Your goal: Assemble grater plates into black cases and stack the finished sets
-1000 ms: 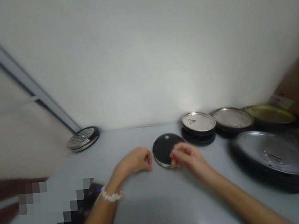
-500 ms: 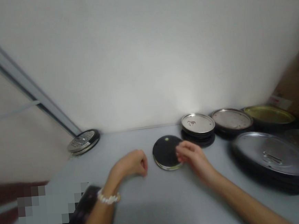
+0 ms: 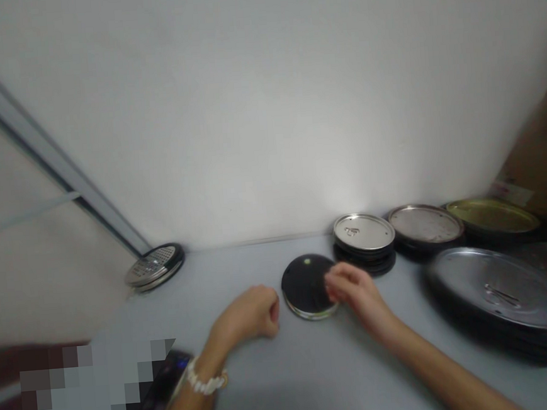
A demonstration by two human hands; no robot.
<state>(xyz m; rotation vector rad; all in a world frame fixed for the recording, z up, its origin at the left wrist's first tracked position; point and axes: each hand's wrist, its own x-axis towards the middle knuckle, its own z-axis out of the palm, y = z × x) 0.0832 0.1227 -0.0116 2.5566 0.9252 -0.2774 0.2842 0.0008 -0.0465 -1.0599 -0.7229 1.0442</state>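
A round black disc with a metal rim and a small green dot (image 3: 307, 284) lies flat on the grey table (image 3: 315, 378). My right hand (image 3: 356, 293) rests at the disc's right edge, fingers curled and pinched on its rim. My left hand (image 3: 248, 314) sits on the table just left of the disc, closed in a loose fist with nothing visible in it. A white bead bracelet (image 3: 206, 381) circles my left wrist.
A stack of round metal lids (image 3: 364, 239) stands behind the disc. More lids (image 3: 425, 224), a yellowish one (image 3: 492, 214) and a large steel lid (image 3: 502, 285) fill the right side. A perforated lid (image 3: 155, 265) leans at the back left. A dark object (image 3: 156, 394) lies near my left forearm.
My right hand has shifted from over the disc's front to its right edge. My left fist drew back a little and returned beside the disc.
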